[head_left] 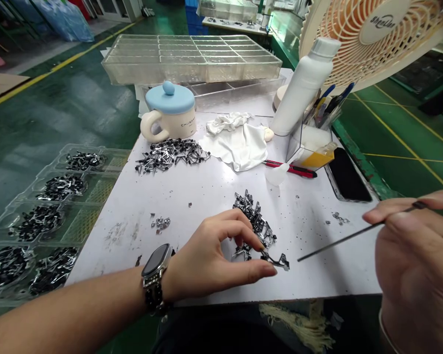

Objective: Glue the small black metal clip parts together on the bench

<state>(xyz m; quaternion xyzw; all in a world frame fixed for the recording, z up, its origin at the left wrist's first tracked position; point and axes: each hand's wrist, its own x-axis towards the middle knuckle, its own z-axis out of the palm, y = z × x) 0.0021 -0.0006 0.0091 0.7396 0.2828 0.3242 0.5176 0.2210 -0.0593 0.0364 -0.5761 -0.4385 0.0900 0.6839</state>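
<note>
The right hand (417, 265) is cut off by the frame's right and lower edges, so only its thumb and the backs of the fingers show; it pinches a thin dark rod (354, 235) whose tip points left, ending just short of the small metal clip (276, 260). That clip is pinched between the thumb and forefinger of the left hand (214, 255), low over the white counter (192, 187) near its front edge. The left hand covers part of the heap of clips (254, 221) just behind it, so how far the heap runs under the palm cannot be told. The clips are too small to make out their shape. A watch (155, 268) sits on the left wrist.

Farther back on the counter lie a second pile of clips (172, 153), a white cloth (239, 140), a mug with a blue lid (170, 115), a white bottle (304, 86), a red pen (291, 168) and a dark phone (347, 177). A fan (376, 34) is cut off at the top right. Clear divided trays (192, 56) stand at the back edge; another clear tray (40, 216) with dark parts hangs off the counter's left side, partly out of frame. The floor (59, 113) is green with yellow lines.
</note>
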